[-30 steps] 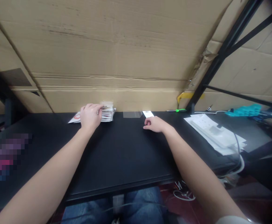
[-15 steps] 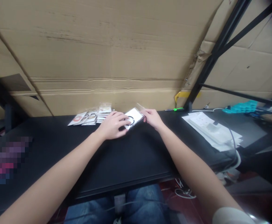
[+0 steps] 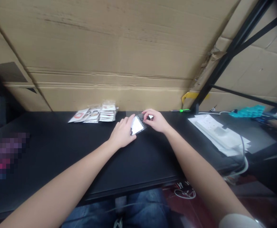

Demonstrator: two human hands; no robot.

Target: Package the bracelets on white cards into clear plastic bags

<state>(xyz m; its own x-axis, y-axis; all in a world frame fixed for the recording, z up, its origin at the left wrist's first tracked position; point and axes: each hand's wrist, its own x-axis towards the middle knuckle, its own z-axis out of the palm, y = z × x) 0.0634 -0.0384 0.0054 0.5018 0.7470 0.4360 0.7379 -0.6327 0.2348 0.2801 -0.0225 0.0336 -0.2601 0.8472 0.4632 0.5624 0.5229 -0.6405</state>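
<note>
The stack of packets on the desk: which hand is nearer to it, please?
Left. The left hand is in front of and to the right of the stack of packets, apart from it. The right hand is farther right, on a clear packet.

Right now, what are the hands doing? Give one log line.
left hand: holding clear plastic packet | right hand: pinching packet's top end | nearby: stacked packets
</note>
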